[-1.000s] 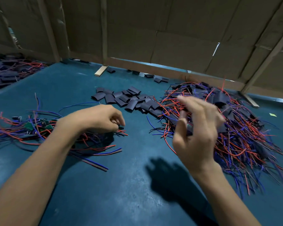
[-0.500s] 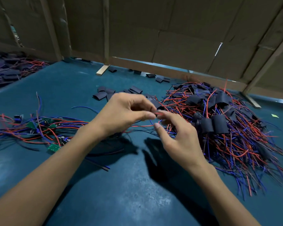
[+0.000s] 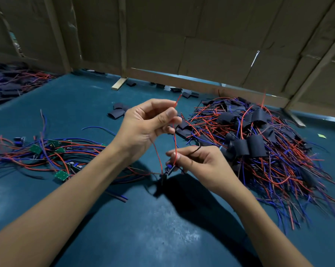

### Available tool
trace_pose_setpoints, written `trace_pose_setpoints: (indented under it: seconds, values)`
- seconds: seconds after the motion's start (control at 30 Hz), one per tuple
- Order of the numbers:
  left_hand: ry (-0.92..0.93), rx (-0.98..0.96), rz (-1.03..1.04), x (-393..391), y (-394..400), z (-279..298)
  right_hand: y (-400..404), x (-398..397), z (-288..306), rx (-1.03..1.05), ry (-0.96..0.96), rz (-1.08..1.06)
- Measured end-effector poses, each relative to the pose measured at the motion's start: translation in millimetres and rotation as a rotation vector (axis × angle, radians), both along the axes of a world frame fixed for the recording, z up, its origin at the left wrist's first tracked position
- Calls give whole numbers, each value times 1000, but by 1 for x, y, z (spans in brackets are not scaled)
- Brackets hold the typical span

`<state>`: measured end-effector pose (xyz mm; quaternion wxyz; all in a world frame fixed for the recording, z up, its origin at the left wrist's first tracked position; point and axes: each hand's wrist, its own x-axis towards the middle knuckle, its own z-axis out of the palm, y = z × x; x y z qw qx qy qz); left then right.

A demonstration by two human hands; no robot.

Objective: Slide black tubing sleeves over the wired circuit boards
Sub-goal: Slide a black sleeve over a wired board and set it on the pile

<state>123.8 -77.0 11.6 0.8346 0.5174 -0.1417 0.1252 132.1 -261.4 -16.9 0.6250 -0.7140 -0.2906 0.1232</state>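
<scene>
My left hand (image 3: 147,124) pinches the upper end of a red wire (image 3: 175,139) that runs down to a small circuit board (image 3: 168,169) hanging below my right hand (image 3: 199,160). My right hand pinches the wires just above that board, with a black wire looping over its fingers. Bare green wired boards (image 3: 60,175) lie in a tangle at the left. Loose black tubing sleeves (image 3: 117,113) sit behind my left hand. At the right is a big heap of sleeved boards (image 3: 255,145) with red and blue wires.
The blue table (image 3: 143,228) is bounded by a cardboard wall (image 3: 201,45) at the back. A wooden strip (image 3: 119,83) and a few stray sleeves (image 3: 187,94) lie by the wall. Another pile of wired parts (image 3: 10,83) sits far left.
My left hand has brought a wired board from the left pile to the middle. Both hands now hold it, the left raised with the red wire, the right lowered to the board.
</scene>
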Motion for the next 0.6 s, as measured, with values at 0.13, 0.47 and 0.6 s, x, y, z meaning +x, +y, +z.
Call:
trace_pose_setpoints:
  seconds: [0.13, 0.47, 0.6]
  values:
    - [94, 571, 37, 2, 15, -3, 2, 7, 0, 189, 185, -163]
    - [117, 1609, -107, -9, 24, -9, -12, 18, 16, 503, 466, -383]
    - [91, 1857, -207, -10, 28, -10, -15, 14, 17, 435, 103, -572]
